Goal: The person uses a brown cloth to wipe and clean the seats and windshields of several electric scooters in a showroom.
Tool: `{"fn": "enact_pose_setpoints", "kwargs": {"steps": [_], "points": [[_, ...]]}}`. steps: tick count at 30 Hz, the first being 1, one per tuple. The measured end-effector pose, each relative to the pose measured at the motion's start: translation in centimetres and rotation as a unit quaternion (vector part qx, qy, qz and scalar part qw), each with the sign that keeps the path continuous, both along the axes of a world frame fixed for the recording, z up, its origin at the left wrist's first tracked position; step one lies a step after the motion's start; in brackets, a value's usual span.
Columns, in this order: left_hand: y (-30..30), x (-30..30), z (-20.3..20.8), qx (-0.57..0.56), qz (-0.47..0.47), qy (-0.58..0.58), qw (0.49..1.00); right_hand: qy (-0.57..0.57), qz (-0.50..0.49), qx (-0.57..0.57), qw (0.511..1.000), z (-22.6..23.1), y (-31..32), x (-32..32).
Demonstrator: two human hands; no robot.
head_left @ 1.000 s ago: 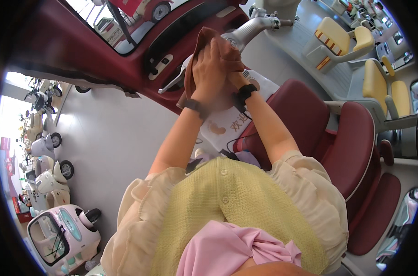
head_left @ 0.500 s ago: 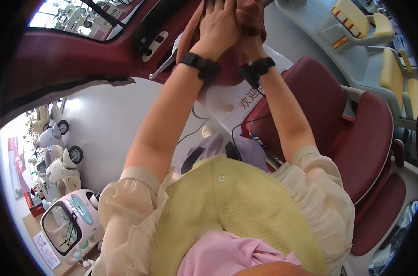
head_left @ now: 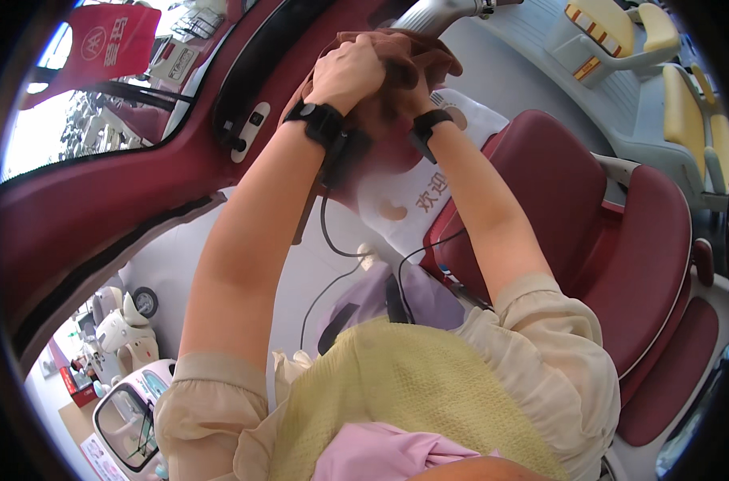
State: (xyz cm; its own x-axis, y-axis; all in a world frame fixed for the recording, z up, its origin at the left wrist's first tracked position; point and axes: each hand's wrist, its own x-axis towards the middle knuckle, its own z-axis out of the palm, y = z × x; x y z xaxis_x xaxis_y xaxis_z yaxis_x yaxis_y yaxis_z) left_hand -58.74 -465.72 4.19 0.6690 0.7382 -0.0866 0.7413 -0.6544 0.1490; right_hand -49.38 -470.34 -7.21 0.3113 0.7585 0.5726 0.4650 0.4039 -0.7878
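A bunched brown cloth [head_left: 398, 54] is at the top of the head view, in front of a dark red panel inside a small vehicle. My left hand [head_left: 350, 70] is closed on the cloth's left side, knuckles bent. My right hand [head_left: 415, 98] grips its lower right part, with most of the fingers hidden in the folds. Each wrist wears a black band with a small device. Below my hands lies a white floor mat [head_left: 392, 210] with printed characters.
Right of my arms stands a maroon seat [head_left: 553, 188]. The dark red door frame [head_left: 100, 180] with its window curves along the left. Thin black cables [head_left: 326, 228] hang from my wrists. A silver tube [head_left: 437, 14] is beyond the cloth. Scooters [head_left: 128, 329] and yellow-cushioned seats [head_left: 679, 112] stand around.
Both hands have shifted slightly down with the cloth, and the left also leftward. The view has turned, so more of the window and a red hanging flag show at the upper left.
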Motion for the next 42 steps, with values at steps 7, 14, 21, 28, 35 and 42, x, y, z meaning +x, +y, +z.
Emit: {"fn": "enact_pose_setpoints", "kwargs": {"steps": [7,14,21,28,35,42], "points": [[-1.1,-0.5,0.4,0.027,-0.074,-0.035,0.996,0.122,0.013,0.005,0.992,-4.1,-1.3,-2.0],[-2.6,2.6,1.7,-0.214,-0.183,-0.19,0.94,-0.071,-0.24,0.047,0.967,-4.4,-4.3,-1.2],[0.6,11.6,3.6,-0.223,-0.044,-0.581,0.782,-0.278,-0.358,-0.035,0.891,5.4,-1.4,9.8],[4.6,16.2,-2.6,0.033,-0.18,-0.301,0.936,-0.509,-0.419,0.041,0.75,2.2,4.0,18.7],[7.4,18.0,-6.0,0.117,-0.199,-0.331,0.915,-0.472,-0.329,-0.084,0.814,3.9,2.9,18.4],[2.7,12.6,-2.2,0.002,-0.159,-0.258,0.953,-0.262,-0.268,-0.077,0.924,1.8,2.0,16.7]]}}
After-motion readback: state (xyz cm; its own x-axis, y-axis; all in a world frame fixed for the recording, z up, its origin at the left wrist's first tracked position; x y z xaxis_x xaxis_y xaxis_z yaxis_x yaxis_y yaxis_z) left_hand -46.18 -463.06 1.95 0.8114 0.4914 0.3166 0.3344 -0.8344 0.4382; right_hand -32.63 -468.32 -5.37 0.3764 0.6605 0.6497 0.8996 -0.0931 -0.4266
